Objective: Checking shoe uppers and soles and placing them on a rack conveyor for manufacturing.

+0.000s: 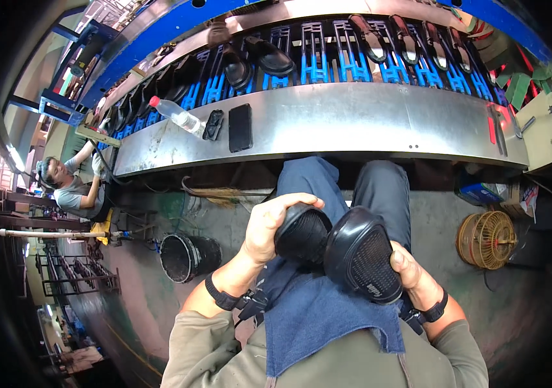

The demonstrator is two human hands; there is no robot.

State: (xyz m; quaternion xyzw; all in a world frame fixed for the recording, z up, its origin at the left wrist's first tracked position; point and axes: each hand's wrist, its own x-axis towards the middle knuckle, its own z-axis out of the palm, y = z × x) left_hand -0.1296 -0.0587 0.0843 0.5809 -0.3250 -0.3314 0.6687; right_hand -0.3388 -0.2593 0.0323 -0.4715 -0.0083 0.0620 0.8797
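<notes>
Over my lap I hold a pair of black shoes, one in each hand. My left hand (268, 226) is closed around the left shoe (303, 234), fingers over its far end. My right hand (410, 268) grips the right shoe (363, 252) by its right side, thumb lying on a dotted, textured face with small lettering. Whether that face is the insole or the outsole I cannot tell. The two shoes meet or nearly meet in the middle. Beneath them a blue cloth apron (327, 323) covers my lap.
Ahead runs a metal ledge (353, 123) with a bottle (179, 116), a phone (240, 128) and hand tools (499, 132). Beyond it, blue racks (314, 61) carry several dark shoes (276, 57). A black bucket (188, 257), a round fan (486, 239) and a gloved co-worker (78, 184) flank me.
</notes>
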